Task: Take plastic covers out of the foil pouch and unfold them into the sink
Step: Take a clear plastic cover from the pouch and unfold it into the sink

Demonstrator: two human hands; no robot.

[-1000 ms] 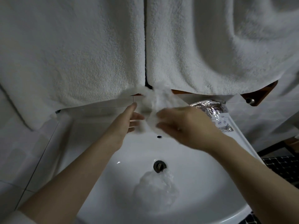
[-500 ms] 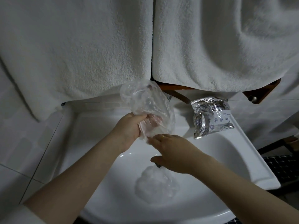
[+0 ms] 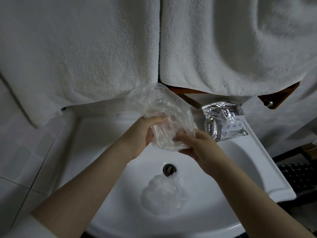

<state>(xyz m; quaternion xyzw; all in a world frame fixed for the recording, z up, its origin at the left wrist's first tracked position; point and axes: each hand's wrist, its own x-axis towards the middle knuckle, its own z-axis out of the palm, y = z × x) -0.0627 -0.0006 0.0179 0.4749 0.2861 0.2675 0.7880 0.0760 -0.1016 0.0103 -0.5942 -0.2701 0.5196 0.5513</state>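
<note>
From the head camera, the person holds a clear plastic cover [image 3: 159, 117] up over the far half of the white sink [image 3: 257, 162], both forearms reaching in from the near edge. The left hand [image 3: 142, 134] is curled round the cover's left side, thumb laid across the film and fingers lost behind it, so it carries the weight. The right hand [image 3: 197, 145] comes in from below and to the right, its fingers curled onto the cover's lower edge in a pinch; the fingertips are partly veiled by the plastic. Held between two hands like this, the film can be pulled apart, and it looks about half opened: the top billows up toward the towels while the bottom is still bunched. Keeping it above the basin means it will likely fall inside once released.

A second plastic cover [image 3: 164, 193] already lies spread in the near part of the bowl, just beside the drain [image 3: 169, 169] and touching its near rim. The foil pouch [image 3: 223, 121] rests on the sink's far right ledge, well within the right hand's reach, probably parked there for the next cover. Two white towels [image 3: 77, 48] hang from a wooden rail [image 3: 281, 98] behind the sink, their hems just above its far edge.
</note>
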